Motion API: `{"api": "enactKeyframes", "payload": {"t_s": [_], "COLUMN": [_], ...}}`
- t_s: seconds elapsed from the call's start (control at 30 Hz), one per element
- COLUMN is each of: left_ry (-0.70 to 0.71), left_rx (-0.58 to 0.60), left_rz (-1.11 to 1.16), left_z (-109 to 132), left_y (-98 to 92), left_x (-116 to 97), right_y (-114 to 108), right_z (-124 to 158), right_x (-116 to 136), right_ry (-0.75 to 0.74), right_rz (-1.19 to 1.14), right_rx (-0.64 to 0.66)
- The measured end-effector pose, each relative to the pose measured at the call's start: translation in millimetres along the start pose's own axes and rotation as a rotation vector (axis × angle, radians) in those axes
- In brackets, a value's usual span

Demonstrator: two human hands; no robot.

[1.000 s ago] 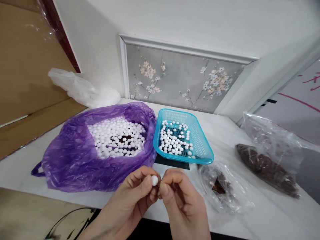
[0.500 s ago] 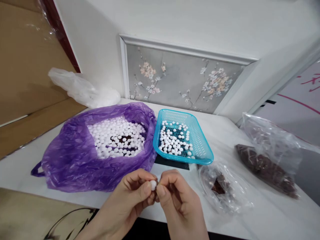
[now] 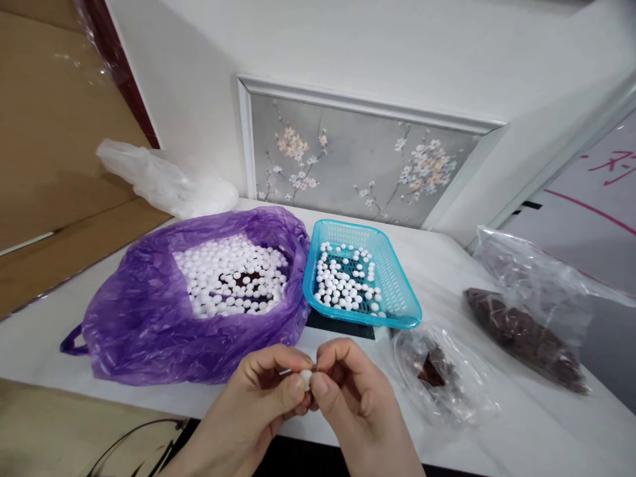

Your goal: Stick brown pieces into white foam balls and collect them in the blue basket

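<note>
Close together at the table's front edge, my two hands work at one small white ball (image 3: 307, 379). My left hand (image 3: 271, 397) is closed, pinching the ball between thumb and fingertips. My right hand (image 3: 355, 401) is closed too, its thumb against the ball's right side; a thin dark bit shows between the fingertips, too small to name. Just beyond lies an open purple plastic bag (image 3: 149, 324) full of white balls (image 3: 213, 265) with a dark brown patch among them. A turquoise plastic basket (image 3: 397, 291) to its right has more white balls (image 3: 342, 285) inside.
A crumpled clear bag (image 3: 462, 384) with some brown stuff lies right of my hands. Farther right is a larger clear bag of dark brown material (image 3: 527, 338). White plastic (image 3: 183, 189) lies at the back left, beside cardboard (image 3: 59, 132). A wall with a floral panel (image 3: 348, 152) stands behind.
My right thumb and fingertips have closed in on the white ball, covering more of it. The view has shifted slightly; the bags and basket stay put.
</note>
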State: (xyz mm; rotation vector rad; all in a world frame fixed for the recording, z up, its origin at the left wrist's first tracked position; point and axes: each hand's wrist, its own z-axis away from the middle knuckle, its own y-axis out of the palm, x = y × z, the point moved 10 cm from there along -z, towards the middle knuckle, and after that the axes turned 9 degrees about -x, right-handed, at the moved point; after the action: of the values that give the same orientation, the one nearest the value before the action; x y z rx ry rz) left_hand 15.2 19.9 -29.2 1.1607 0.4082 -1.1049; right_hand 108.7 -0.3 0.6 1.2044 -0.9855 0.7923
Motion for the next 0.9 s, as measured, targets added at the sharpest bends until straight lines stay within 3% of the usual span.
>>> {"api": "enactKeyframes", "payload": {"t_s": [0.17, 0.4, 0.63, 0.9], "left_ry": [-0.014, -0.017, -0.027, 0.012], "left_rx": [0.007, 0.067, -0.024, -0.02], "left_rz": [0.004, 0.001, -0.013, -0.026], "left_z": [-1.6, 1.0, 3.5, -1.8], "left_y": [-0.2, 5.3, 0.2, 7.2], "left_x": [4.1, 2.9, 4.6, 6.0], "right_y": [-4.3, 0.1, -5.1, -9.7], "right_z": [-4.9, -3.8, -4.6, -5.2], "right_x": [-3.6, -4.3, -8.6, -0.2], "right_ry": [0.02, 0.01, 0.022, -0.028], "right_rz": [-0.016, -0.236, -0.15, -0.093], "right_rx": [0.028, 0.105, 0.041, 0.015]}}
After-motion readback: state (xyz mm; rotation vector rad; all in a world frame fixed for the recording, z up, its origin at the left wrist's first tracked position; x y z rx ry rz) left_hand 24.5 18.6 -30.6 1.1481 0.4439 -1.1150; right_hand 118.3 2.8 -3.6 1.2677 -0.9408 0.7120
